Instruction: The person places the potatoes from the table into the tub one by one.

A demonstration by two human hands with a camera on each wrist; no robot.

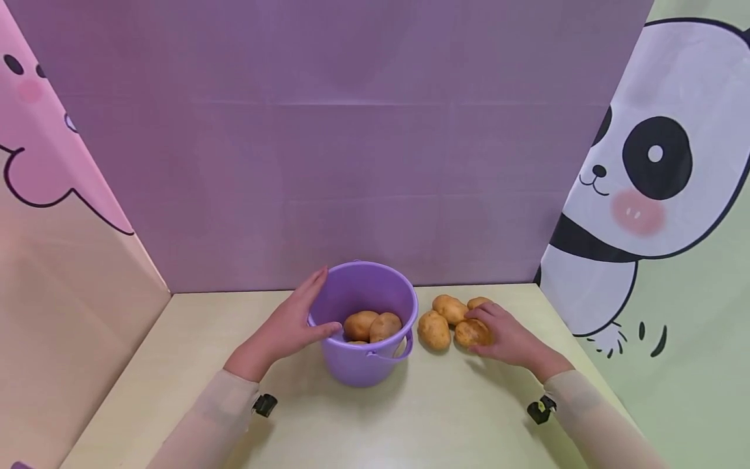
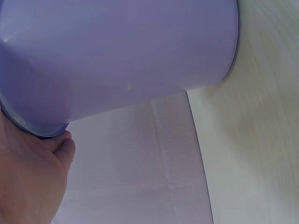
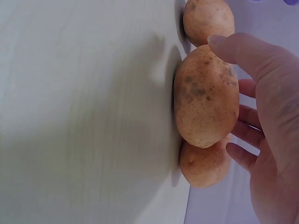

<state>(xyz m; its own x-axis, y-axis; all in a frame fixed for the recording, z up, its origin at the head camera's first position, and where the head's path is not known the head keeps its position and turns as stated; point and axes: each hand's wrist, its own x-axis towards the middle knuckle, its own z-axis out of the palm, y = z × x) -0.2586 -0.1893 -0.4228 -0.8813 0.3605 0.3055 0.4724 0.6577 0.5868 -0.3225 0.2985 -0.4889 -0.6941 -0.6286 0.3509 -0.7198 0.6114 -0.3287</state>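
Observation:
A purple bucket stands upright on the table, several potatoes inside it. My left hand holds its rim at the left, thumb over the front edge and fingers along the outside. In the left wrist view the bucket's wall fills the top, with the hand at the rim. To the right of the bucket, my right hand reaches over a potato on the table, fingers spread loosely about it. The right wrist view has the thumb overlapping this potato, other fingers behind it.
More potatoes lie close together beside the right hand. The bucket's handle hangs at its right front. A purple backdrop rises behind the table, with a panda-printed panel at the right and a pink-figured panel at the left.

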